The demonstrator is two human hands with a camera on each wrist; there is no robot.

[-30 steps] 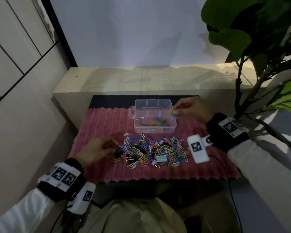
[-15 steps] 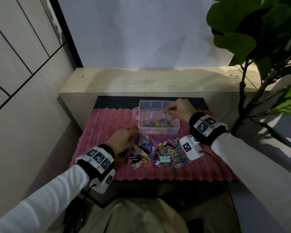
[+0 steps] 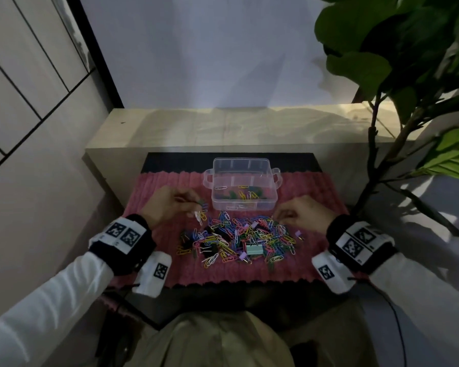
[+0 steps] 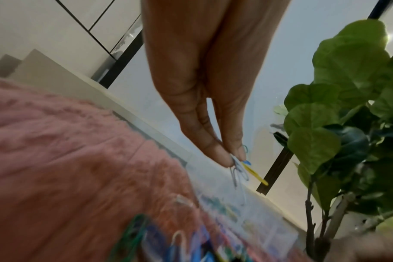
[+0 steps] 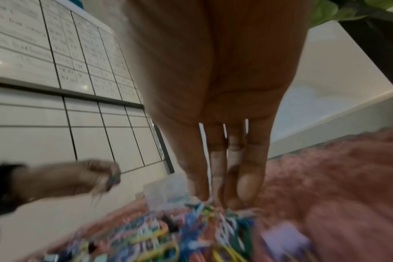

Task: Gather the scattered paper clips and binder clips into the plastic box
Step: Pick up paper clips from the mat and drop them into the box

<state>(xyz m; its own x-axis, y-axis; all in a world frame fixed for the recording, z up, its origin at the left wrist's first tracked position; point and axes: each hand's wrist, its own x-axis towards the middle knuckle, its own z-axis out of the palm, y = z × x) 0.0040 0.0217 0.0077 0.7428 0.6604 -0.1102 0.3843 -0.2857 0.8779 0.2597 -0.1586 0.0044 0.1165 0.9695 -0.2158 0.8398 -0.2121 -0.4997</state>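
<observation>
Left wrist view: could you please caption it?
Left hand pinches several paper clips above the pink mat.

We see a clear plastic box (image 3: pixel 243 190), lidless and upright with a side handle at each end, near the mat's far edge at its middle; a few coloured paper clips (image 3: pixel 245 194) lie inside. We find the main heap of paper clips (image 3: pixel 236 238) spread across the mat's centre toward its near edge, with black, lilac and mint binder clips (image 3: pixel 254 250) mixed in.

Dim, shadowy light throughout; both wrist views motion-blurred, edges bent by wide-angle distortion.
</observation>
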